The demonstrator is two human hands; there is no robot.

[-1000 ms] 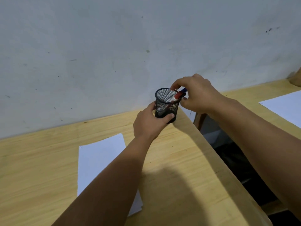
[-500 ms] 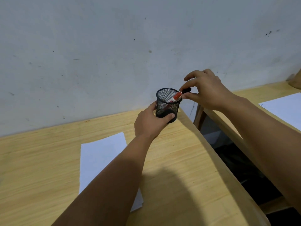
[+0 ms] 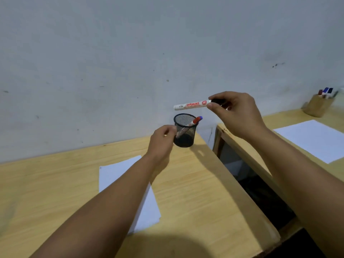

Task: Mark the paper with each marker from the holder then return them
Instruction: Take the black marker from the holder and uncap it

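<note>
My right hand [image 3: 236, 116] pinches the black cap end of a white marker [image 3: 191, 105] with red lettering. It holds the marker level in the air, just above the black mesh holder [image 3: 185, 135]. A red-capped marker [image 3: 195, 121] and a blue-capped one [image 3: 200, 118] lean inside the holder. My left hand [image 3: 162, 138] is at the holder's left wall, fingers loosely curled and not wrapped around it. The white paper [image 3: 130, 192] lies on the wooden table [image 3: 195, 192], partly under my left forearm.
The holder stands near the table's far right corner by the grey wall. A dark gap separates this table from a second wooden table [image 3: 279, 120] on the right. That table carries another white sheet [image 3: 312, 138] and a wooden cup [image 3: 318, 107] of markers.
My right hand drew the white marker out of the holder and raised it level above it. My left hand loosened its hold on the holder.
</note>
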